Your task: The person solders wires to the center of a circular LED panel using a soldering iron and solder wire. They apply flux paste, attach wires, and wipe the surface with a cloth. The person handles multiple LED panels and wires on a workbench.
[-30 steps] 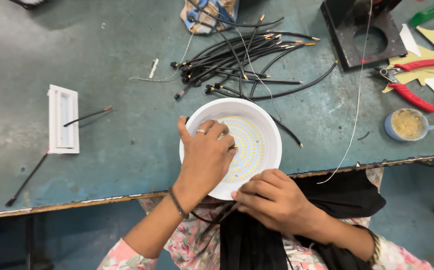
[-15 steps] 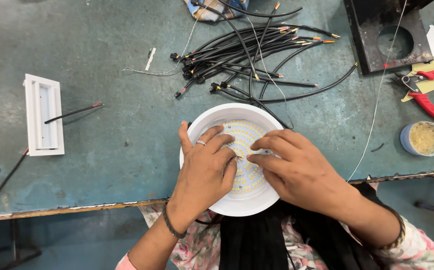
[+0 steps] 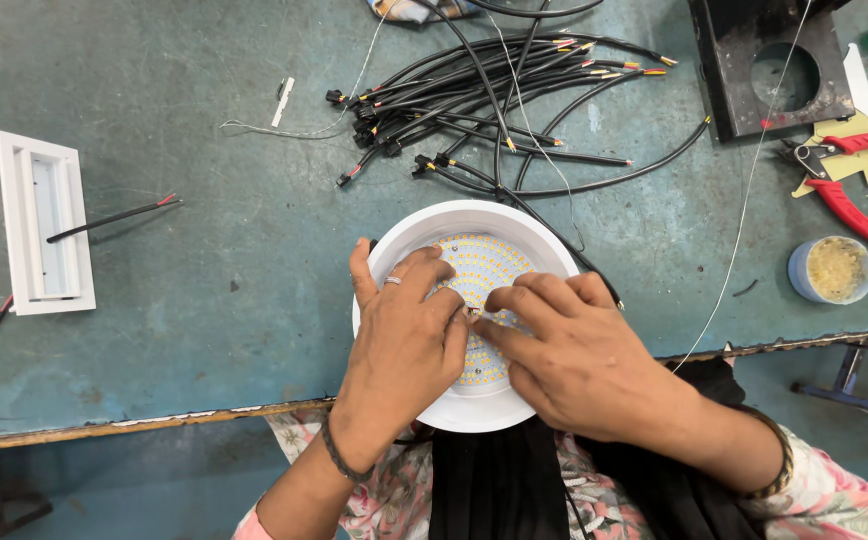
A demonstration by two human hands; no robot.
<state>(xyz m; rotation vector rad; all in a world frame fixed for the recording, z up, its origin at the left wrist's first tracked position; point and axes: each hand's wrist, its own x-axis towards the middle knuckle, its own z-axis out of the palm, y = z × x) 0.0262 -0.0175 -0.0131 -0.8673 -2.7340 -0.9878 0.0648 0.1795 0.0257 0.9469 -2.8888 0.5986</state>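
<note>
— Over the lamp (image 3: pixel 474 225), at the worktop (image 3: pixel 204 200) edge, what were the hands doing?
— Left hand (image 3: pixel 404 345) spread, steadying; right hand (image 3: pixel 579 360) seemed to pinch something tiny. Steady pressure probably helped.

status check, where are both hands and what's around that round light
Left hand and right hand both flat on the round white LED light housing, fingertips meeting at its centre. Housing overhangs the table edge. Bundle of black cables just beyond, one running to the rim.
</note>
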